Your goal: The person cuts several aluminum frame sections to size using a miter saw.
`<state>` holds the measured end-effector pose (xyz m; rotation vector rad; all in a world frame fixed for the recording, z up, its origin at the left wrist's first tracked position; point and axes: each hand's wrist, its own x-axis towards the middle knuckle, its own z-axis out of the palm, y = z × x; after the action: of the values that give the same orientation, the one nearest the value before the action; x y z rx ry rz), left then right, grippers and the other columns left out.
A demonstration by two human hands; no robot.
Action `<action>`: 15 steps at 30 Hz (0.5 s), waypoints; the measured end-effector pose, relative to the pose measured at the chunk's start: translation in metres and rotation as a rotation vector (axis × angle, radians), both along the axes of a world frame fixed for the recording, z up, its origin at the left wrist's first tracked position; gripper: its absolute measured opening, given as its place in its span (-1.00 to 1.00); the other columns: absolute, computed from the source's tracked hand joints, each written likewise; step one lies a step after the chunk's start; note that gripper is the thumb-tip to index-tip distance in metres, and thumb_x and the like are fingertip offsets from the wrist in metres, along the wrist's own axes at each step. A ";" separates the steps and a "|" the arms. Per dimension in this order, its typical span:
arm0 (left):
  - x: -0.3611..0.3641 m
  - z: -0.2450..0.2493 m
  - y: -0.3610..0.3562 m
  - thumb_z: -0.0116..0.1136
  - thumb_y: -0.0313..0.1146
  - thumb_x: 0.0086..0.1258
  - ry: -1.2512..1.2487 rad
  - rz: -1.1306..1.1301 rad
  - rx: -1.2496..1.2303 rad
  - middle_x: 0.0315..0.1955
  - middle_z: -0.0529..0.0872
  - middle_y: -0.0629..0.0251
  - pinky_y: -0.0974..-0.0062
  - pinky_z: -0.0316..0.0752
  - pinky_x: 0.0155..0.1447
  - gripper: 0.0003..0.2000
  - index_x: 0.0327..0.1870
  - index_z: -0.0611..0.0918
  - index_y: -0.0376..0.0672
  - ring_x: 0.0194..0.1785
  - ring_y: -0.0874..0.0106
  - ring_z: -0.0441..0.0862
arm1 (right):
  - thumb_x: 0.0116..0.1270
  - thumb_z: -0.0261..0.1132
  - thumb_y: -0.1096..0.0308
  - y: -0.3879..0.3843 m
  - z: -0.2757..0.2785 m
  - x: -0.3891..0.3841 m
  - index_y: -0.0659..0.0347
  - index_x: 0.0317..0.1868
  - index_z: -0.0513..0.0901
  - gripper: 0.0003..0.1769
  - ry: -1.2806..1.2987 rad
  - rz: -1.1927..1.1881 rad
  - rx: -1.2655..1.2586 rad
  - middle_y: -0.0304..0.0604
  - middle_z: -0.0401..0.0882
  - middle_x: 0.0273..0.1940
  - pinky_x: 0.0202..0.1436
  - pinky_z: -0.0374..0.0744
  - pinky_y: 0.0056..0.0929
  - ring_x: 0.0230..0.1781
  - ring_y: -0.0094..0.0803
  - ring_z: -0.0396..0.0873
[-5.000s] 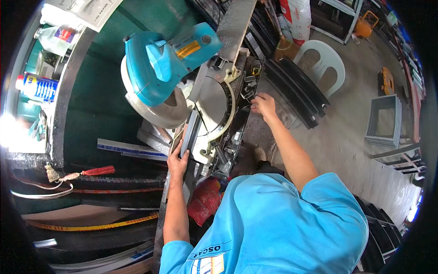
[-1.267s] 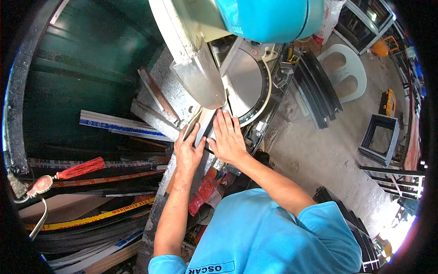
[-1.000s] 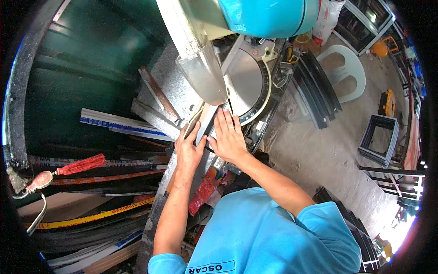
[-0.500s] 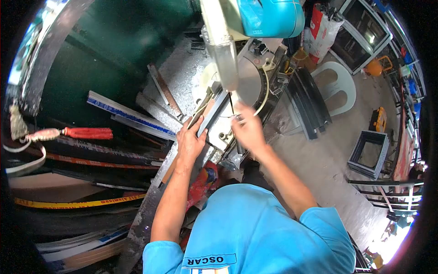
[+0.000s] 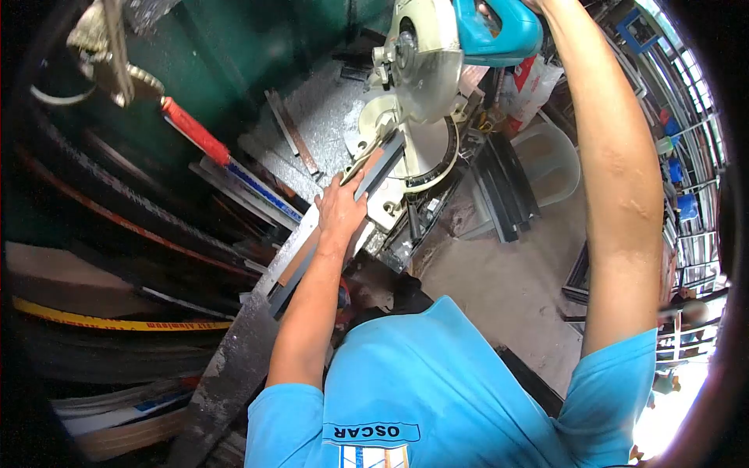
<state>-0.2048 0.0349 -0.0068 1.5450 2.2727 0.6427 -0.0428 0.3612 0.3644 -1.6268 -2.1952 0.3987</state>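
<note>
My left hand (image 5: 341,209) presses a long dark grey metal profile (image 5: 380,171) onto the bed of a miter saw. Its fingers curl over the profile and the brown strip beside it. The saw's cream and teal head, with a round clear blade guard (image 5: 427,84), stands raised above the profile's far end. My right arm reaches up to the teal saw handle (image 5: 503,35). Most of my right hand (image 5: 535,5) is cut off by the top edge, but fingertips show in the handle's opening, wrapped round it. Below the head lies the round saw table (image 5: 425,156).
Dark profiles (image 5: 503,187) lean over a white plastic chair (image 5: 550,164) at the right. Metal offcuts (image 5: 292,136) lie on the dusty bench behind the saw. Long bars are stacked at the left, below a red-handled brush (image 5: 195,132).
My right hand has left the saw table's front and gone up to the saw handle. My left hand stays on the profile. The view has shifted.
</note>
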 end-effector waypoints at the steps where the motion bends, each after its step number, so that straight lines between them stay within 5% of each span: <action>1: 0.000 0.001 0.000 0.33 -0.20 0.38 -0.025 0.003 -0.028 0.38 0.52 -0.02 -0.14 0.33 0.42 -0.46 0.42 0.59 0.27 0.36 -0.06 0.53 | 0.50 0.14 0.17 0.006 -0.012 0.005 0.16 -0.28 0.66 -0.71 0.305 0.075 -0.166 -0.16 0.54 -0.54 -0.51 0.55 -0.19 -0.52 -0.31 0.54; 3: 0.001 0.004 0.001 0.33 -0.20 0.38 -0.033 0.014 -0.042 0.38 0.51 -0.01 -0.14 0.33 0.42 -0.46 0.42 0.59 0.28 0.36 -0.05 0.53 | 0.50 0.10 0.24 -0.032 -0.012 0.003 0.30 -0.29 0.63 -0.69 0.755 0.056 -0.387 -0.04 0.57 -0.50 -0.47 0.62 -0.09 -0.49 -0.16 0.57; 6: 0.001 0.001 -0.002 0.32 -0.20 0.40 -0.038 0.011 -0.046 0.39 0.51 0.03 -0.17 0.32 0.42 -0.48 0.42 0.59 0.29 0.36 -0.02 0.54 | 0.54 0.04 0.21 -0.092 -0.007 -0.003 0.27 -0.34 0.61 -0.63 0.674 -0.075 -0.730 -0.02 0.54 -0.55 -0.53 0.63 -0.05 -0.62 -0.15 0.53; 10: 0.000 0.007 -0.004 0.33 -0.20 0.40 -0.059 -0.003 -0.068 0.37 0.52 0.05 -0.22 0.31 0.43 -0.49 0.40 0.60 0.30 0.33 0.01 0.56 | 0.59 -0.04 0.12 -0.103 -0.028 0.003 0.17 -0.44 0.55 -0.54 0.631 -0.118 -0.557 -0.15 0.48 -0.65 -0.70 0.52 -0.27 -0.75 -0.34 0.43; 12: 0.000 0.008 -0.003 0.34 -0.20 0.39 -0.039 0.013 -0.054 0.37 0.53 0.05 -0.22 0.32 0.43 -0.49 0.40 0.60 0.30 0.32 0.01 0.57 | 0.60 0.00 0.12 -0.108 -0.041 0.008 0.17 -0.41 0.58 -0.56 0.631 -0.047 -0.413 -0.15 0.51 -0.61 -0.67 0.49 -0.34 -0.72 -0.38 0.44; 13: 0.000 0.008 -0.002 0.34 -0.19 0.39 -0.025 0.011 -0.069 0.38 0.51 0.05 -0.21 0.32 0.43 -0.48 0.41 0.59 0.30 0.31 0.02 0.57 | 0.60 0.05 0.12 -0.080 -0.062 0.022 0.19 -0.34 0.64 -0.58 0.551 0.066 -0.115 -0.20 0.54 -0.55 -0.56 0.51 -0.39 -0.64 -0.41 0.48; 15: -0.001 0.008 -0.002 0.34 -0.19 0.40 -0.036 0.008 -0.074 0.39 0.51 0.05 -0.21 0.32 0.43 -0.47 0.42 0.58 0.31 0.32 0.02 0.56 | 0.62 -0.04 -0.04 -0.108 -0.070 0.024 0.25 -0.23 0.64 -0.46 0.515 -0.010 -0.191 -0.17 0.60 -0.46 -0.47 0.60 -0.34 -0.57 -0.40 0.55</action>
<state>-0.2054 0.0327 0.0013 1.4797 2.2508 0.5775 -0.0186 0.2527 0.2942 -1.4213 -1.7998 0.9332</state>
